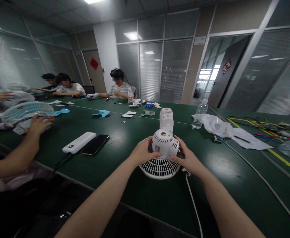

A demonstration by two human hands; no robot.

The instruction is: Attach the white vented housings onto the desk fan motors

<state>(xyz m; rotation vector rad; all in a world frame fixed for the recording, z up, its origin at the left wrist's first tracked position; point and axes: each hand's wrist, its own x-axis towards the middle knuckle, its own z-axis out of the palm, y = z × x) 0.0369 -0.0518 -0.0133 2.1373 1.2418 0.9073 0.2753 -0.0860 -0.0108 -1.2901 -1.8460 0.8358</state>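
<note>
A small white fan lies face down on the green table, its round grille on the tabletop and its motor housing and base pointing up and away. My left hand grips the left side of the housing. My right hand grips the right side. A white cord runs from under the fan toward me.
A white power bank and a black phone lie to the left. A water bottle, white plastic sheet and coloured cables are on the right. A neighbour's hand works on another fan grille. Other people sit at the far end.
</note>
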